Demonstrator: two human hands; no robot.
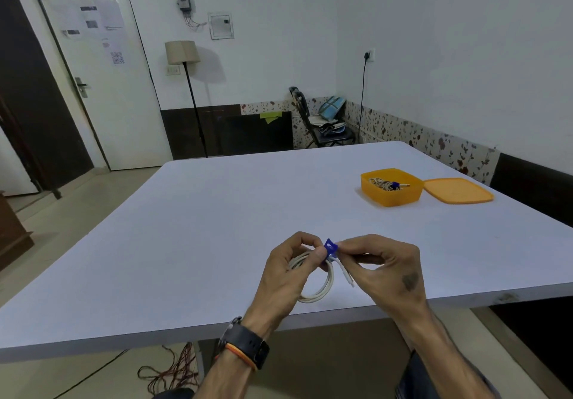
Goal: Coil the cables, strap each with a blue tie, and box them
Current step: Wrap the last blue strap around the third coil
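Left hand [286,270]: gripping the coiled white cable [319,287], keeping its loops together.
Right hand [384,262]: pinching the small blue tie [330,247], wrapping it on.
Open orange plastic box [392,192]: waiting well apart.

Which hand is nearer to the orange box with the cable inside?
The right hand. It is below and slightly left of the orange box in the picture; the left hand is farther left. Both hold the white cable.

Both hands' fingers [313,251] pinching blue tie [330,247] on coiled white cable [322,287], orange box [391,195] beyond
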